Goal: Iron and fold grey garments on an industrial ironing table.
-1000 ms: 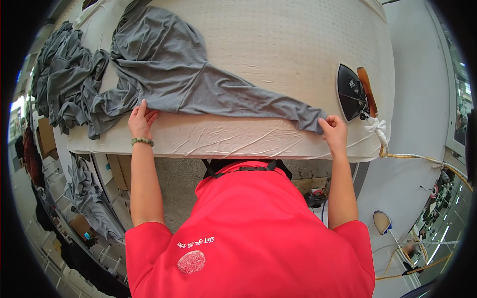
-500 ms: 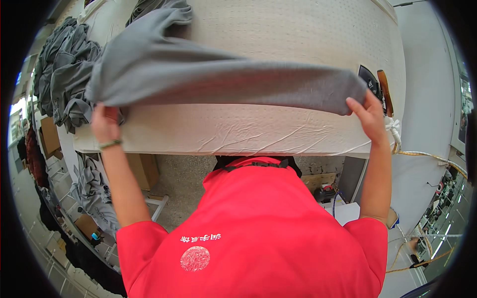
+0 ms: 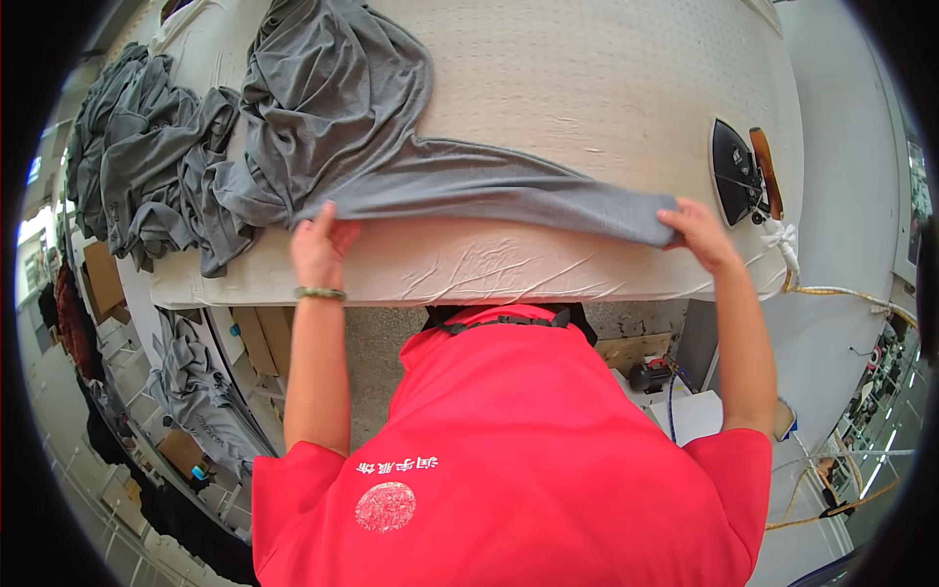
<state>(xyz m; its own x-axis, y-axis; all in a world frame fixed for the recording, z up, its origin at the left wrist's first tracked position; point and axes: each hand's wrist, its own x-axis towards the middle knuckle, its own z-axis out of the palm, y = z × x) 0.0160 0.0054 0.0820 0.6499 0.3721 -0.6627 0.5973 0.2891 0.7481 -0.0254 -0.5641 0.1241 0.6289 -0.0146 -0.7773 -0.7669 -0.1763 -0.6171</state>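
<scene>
While the left hand pinches its edge, the long grey cloth sleeve runs rightward; the right hand grips its end.

since 0.5 s | grey sleeve lowered | left hand, right hand closer together
</scene>
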